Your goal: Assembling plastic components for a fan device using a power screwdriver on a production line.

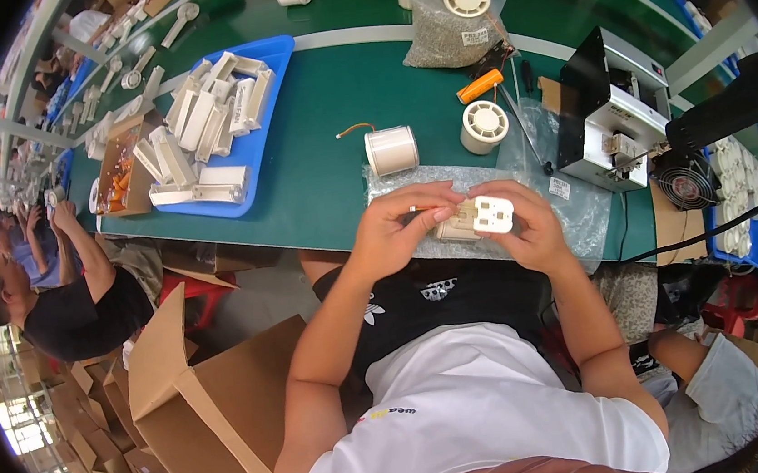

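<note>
Close in front of my body, over the near edge of the bench, both hands work on a cream-white plastic housing (pixel 494 214) with small rectangular openings in its end face. My right hand (pixel 535 226) wraps its right side, fingers behind and thumb in front. At its left, my left hand (pixel 393 233) is closed, thumb and fingers against the housing, with a short reddish wire (pixel 428 207) showing between them. How far the wire reaches into the housing is hidden. Just beyond stands a white cylindrical part (pixel 392 150) with an orange lead. A similar slotted-top cylinder (pixel 484 126) stands to its right.
A blue tray (pixel 256 175) of white handle-like shells lies left, beside a cardboard box (pixel 124 170) of orange parts. An orange cylindrical cell (pixel 480 86) and a bag of granules (pixel 447 43) lie farther back. At right stands a metal-cased machine (pixel 609 114). An open carton (pixel 222 407) stands below left.
</note>
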`<state>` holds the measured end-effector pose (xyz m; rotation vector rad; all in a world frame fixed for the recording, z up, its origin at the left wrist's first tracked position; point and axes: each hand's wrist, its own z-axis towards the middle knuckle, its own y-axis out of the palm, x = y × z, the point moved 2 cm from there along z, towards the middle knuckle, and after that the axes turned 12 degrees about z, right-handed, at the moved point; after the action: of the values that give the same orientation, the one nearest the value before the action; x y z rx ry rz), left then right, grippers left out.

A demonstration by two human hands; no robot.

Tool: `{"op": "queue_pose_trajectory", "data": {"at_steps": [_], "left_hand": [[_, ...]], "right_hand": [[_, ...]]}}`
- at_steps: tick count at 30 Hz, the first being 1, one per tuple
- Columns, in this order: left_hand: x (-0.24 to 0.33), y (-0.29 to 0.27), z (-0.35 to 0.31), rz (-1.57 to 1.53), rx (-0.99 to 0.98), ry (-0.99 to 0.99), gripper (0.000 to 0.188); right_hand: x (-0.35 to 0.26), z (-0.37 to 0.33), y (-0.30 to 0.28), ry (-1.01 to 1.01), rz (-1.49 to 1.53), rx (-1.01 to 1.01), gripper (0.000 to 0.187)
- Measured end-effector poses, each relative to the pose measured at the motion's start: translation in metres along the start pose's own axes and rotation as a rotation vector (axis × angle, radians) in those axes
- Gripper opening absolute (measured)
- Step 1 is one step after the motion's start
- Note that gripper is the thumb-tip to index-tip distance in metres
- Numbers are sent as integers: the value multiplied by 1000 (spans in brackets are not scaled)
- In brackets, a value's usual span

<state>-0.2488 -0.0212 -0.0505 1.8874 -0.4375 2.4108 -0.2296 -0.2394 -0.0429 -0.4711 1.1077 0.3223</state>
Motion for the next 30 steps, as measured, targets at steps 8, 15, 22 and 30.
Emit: {"op": "queue_pose_trajectory", "data": {"at_steps": [8, 15, 22, 30], "left_hand": [[-3, 37, -3, 105, 398, 19, 17], [-8, 63, 0, 8, 523, 74, 28], [-3, 68, 10, -75, 486, 128, 32], [-4, 68, 18, -8, 520, 87, 32]], "right_hand": [[-21, -22, -27, -196, -286, 231, 29], [-102, 26, -114, -629, -650, 1062, 59], [-140, 25, -139, -647, -209, 807, 39], [-159, 53, -144, -667, -244, 994, 26]]}}
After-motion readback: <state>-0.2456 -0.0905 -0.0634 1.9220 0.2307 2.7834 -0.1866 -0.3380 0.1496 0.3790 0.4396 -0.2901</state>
